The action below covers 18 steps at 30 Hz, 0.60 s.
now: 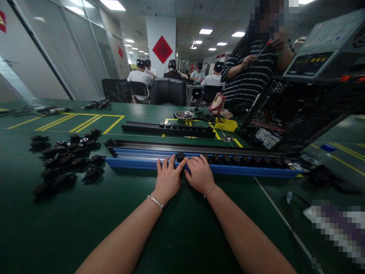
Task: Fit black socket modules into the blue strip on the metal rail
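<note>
A long blue channel rail (256, 171) lies across the table before me, with a row of small black parts (227, 159) inside its right half. One separate black part (180, 156) sits in the channel between my hands. My left hand (169, 178) reaches over the rail's front wall with fingers spread, its forefinger and thumb on either side of that part. Bent over the same wall is my right hand (201, 176), its fingers inside and its thumb in front. The fingertips inside the channel are partly hidden.
Loose black parts (62, 156) are heaped at left. Behind the blue rail stand a black rail (168, 129) with parts, a metal bowl (184, 115) and a yellow tray (226, 125). An open computer case (288, 125) stands at right, with a person in a striped top (256, 76) behind it.
</note>
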Each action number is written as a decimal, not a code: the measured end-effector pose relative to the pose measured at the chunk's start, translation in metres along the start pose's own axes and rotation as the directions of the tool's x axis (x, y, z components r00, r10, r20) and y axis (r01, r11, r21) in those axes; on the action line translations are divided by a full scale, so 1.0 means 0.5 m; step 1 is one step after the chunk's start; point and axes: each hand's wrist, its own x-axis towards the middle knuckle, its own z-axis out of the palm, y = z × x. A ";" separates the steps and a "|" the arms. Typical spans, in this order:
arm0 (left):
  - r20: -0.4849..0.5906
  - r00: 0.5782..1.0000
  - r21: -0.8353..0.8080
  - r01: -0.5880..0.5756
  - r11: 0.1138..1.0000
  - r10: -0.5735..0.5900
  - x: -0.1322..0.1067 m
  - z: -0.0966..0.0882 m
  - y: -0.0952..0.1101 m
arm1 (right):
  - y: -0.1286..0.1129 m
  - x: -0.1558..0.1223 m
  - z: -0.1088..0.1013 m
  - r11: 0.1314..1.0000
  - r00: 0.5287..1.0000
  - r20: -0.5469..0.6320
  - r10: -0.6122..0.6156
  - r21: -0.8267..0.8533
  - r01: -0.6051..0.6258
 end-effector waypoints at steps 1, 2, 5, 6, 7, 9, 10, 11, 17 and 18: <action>0.001 1.000 0.005 0.004 1.000 -0.004 0.001 0.000 0.001 | 0.000 0.000 0.000 1.000 1.000 0.004 -0.003 -0.001 0.003; 0.003 1.000 0.007 0.009 1.000 -0.009 0.002 0.000 0.003 | -0.001 0.001 -0.001 1.000 1.000 0.008 -0.006 -0.002 0.006; 0.015 1.000 0.005 0.023 1.000 -0.023 0.005 -0.001 0.008 | -0.002 0.003 -0.001 1.000 0.999 0.031 -0.013 -0.003 0.014; 0.017 1.000 0.004 0.026 1.000 -0.026 0.006 -0.001 0.009 | -0.003 0.003 -0.001 1.000 0.999 0.045 -0.011 -0.002 0.011; 0.016 0.999 0.005 0.028 1.000 -0.028 0.007 -0.001 0.010 | -0.003 0.004 -0.001 1.000 0.998 0.058 -0.007 -0.003 0.007; 0.012 0.999 0.008 0.034 0.999 -0.034 0.008 0.001 0.012 | -0.004 0.005 -0.002 1.000 0.997 0.080 0.006 -0.014 -0.005; 0.009 0.999 0.010 0.038 0.999 -0.038 0.009 0.002 0.012 | -0.004 0.005 -0.002 1.000 0.996 0.086 0.011 -0.023 -0.009; 0.004 0.999 0.014 0.041 0.999 -0.042 0.010 0.003 0.013 | -0.004 0.005 -0.003 0.999 0.996 0.089 0.013 -0.032 -0.010; -0.008 0.998 0.038 0.057 0.998 -0.057 0.011 0.009 0.015 | -0.004 0.005 -0.001 0.998 0.996 0.089 0.016 -0.066 -0.010; -0.006 0.998 0.037 0.059 0.998 -0.059 0.010 0.009 0.015 | -0.004 0.005 0.000 0.998 0.996 0.084 0.014 -0.067 -0.008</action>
